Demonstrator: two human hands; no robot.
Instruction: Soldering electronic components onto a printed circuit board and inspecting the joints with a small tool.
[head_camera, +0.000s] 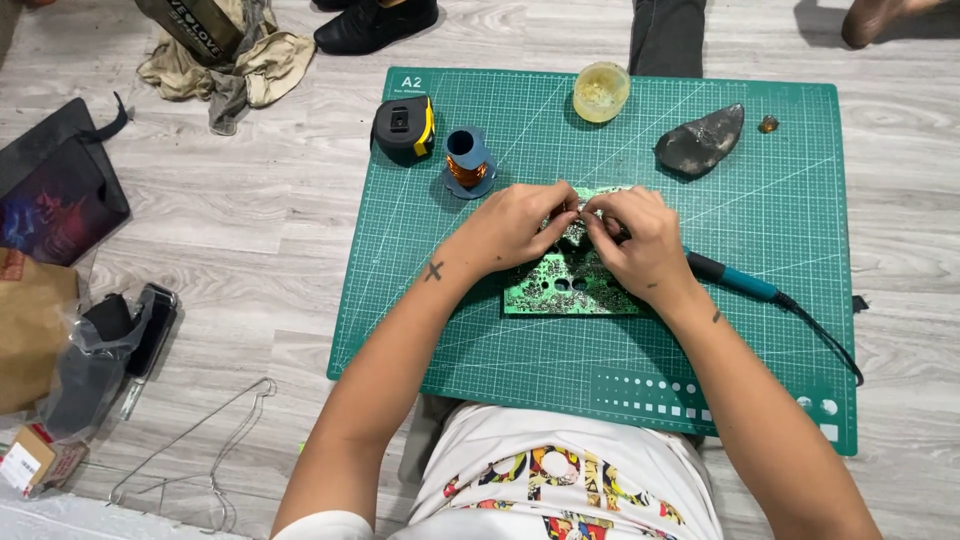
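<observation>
Between the fingertips of both hands, over the top edge of the green printed circuit board (568, 280), something very small is being pinched; it is too tiny to identify, perhaps a component or a wire end. The left hand (510, 225) is closing thumb and forefinger tightly together, the other fingers curling under, and the right hand (640, 240) is mirroring it, its fingertips meeting the left's just above the board. Both hands are resting their heels on or close to the board, which seems to be steadying the fine grip. The board itself is lying flat near the middle of the green gridded cutting mat (780, 210), solder side up, directly in front of the person's body.

A teal-handled soldering iron (735, 280) is lying partly under the right hand, its cable trailing off to the right, probably kept close for quick pickup. Further back a spool of copper wire (467, 160), a black and yellow tape measure (403, 127), a round yellowish jar (601, 91) and a dark grey sponge-like lump (700, 140) are sitting along the far side of the mat, within reach yet apart from the hands. Both forearms are angling inward from the lower corners, wrists bending slightly down.
</observation>
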